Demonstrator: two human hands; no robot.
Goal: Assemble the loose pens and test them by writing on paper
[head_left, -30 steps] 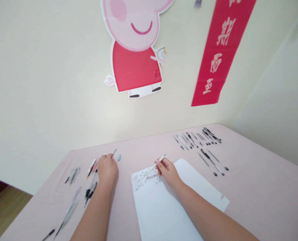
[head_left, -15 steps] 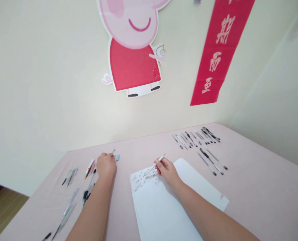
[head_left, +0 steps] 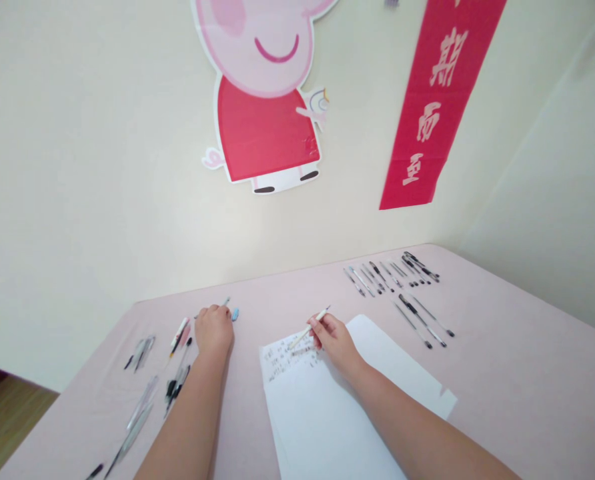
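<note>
My right hand grips a white pen between thumb and fingers, its dark narrow end pointing up and away. Below it lies a sheet of white paper, with dark handwriting and scribbles near its upper left edge. My left hand rests on the table, fingers curled down around a slim greyish pen. Only the ends of that pen show past the fingers; the rest is hidden. Just right of these fingers lies a small light blue piece, perhaps a cap.
Several pens lie loosely on the pink tabletop at left, some beside my left forearm. A row of pens lies at the back right, with three more pens in front. A wall stands behind the table.
My left hand has shifted slightly, and a pen end now shows at its left side. The right hand and its white pen stay where they were.
</note>
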